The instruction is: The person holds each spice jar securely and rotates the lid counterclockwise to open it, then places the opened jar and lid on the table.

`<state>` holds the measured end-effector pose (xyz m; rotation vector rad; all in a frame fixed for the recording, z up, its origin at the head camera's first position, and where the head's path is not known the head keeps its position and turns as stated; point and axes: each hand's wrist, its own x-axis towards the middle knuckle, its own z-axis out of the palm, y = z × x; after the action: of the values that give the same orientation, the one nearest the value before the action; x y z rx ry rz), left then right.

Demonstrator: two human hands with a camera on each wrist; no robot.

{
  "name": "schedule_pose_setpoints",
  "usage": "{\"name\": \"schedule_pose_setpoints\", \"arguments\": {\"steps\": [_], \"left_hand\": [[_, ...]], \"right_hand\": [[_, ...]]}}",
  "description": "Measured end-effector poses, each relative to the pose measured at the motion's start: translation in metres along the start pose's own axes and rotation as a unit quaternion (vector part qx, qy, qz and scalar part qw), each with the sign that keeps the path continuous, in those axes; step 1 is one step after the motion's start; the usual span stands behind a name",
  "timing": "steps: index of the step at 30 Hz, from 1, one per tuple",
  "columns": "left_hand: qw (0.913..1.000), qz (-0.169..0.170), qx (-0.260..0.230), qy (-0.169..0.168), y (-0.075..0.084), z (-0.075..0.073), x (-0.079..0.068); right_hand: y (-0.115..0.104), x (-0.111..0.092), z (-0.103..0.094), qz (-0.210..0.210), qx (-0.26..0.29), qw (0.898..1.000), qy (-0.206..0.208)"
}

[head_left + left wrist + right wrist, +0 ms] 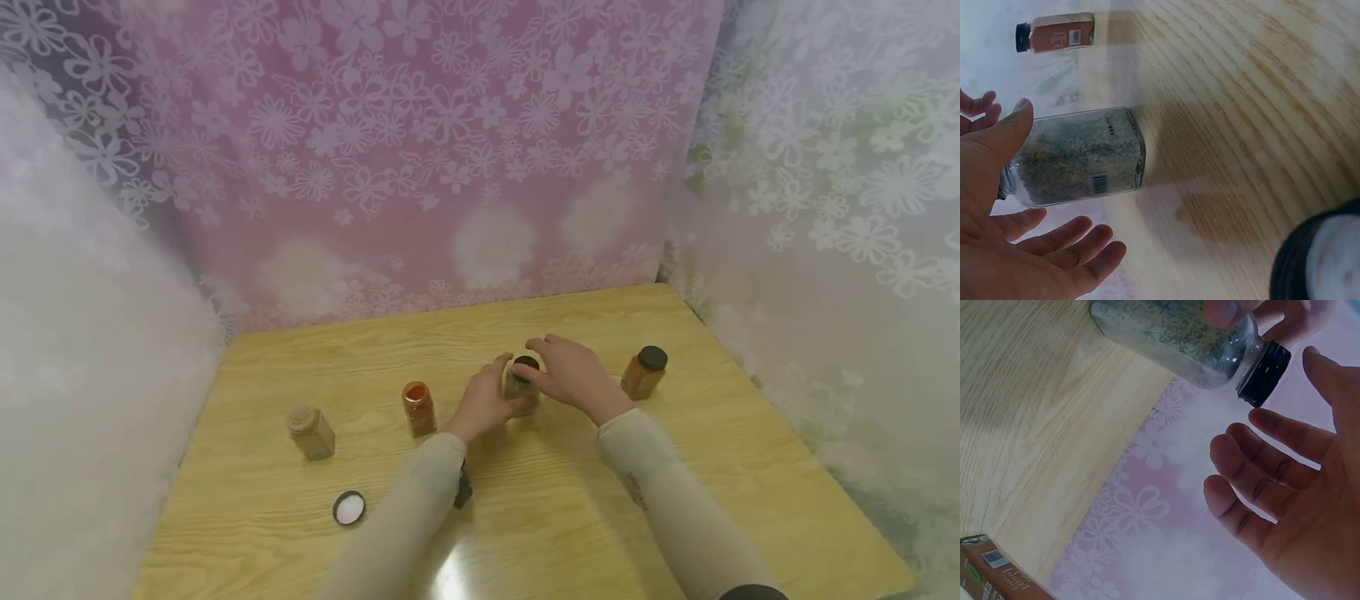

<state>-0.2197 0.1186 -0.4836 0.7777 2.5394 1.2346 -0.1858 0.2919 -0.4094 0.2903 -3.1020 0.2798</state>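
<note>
Floral curtains walled in a pale wooden table (675,467) where a glass spice jar (522,385) of grey-green seasoning stood upright near the middle. The left hand (483,404) lay against its side with fingers straight and spread, while the right hand (572,372) hovered open beside its black cap. An orange-filled jar (417,407) stood just left; a brown black-capped jar (643,371) stood right.

front table (570,533) free | flanks – orange jar (418,407), brown jar (643,372)

Brown jar (988,575) cut off at the right wrist view's corner.
</note>
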Motion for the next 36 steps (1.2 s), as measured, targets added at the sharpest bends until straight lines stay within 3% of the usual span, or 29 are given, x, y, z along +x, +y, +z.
{"name": "schedule_pose_setpoints", "arguments": {"steps": [11, 17, 27, 36], "left_hand": [[0.999, 0.004, -0.039, -0.023, -0.008, 0.006, 0.009], [0.9991, 0.006, -0.039, -0.013, -0.012, 0.008, 0.011], [0.998, -0.009, -0.058, -0.022, -0.015, 0.005, 0.013], [0.998, 0.005, -0.055, -0.03, -0.011, 0.0, 0.014]], "right_hand": [[-0.005, 0.004, 0.008, 0.018, -0.01, 1.0, -0.023], [-0.005, 0.007, 0.01, 0.013, -0.007, 1.0, -0.013], [-0.004, 0.007, 0.016, -0.042, -0.013, 0.999, 0.0], [-0.001, 0.008, 0.017, -0.082, -0.002, 0.997, 0.007]]}}
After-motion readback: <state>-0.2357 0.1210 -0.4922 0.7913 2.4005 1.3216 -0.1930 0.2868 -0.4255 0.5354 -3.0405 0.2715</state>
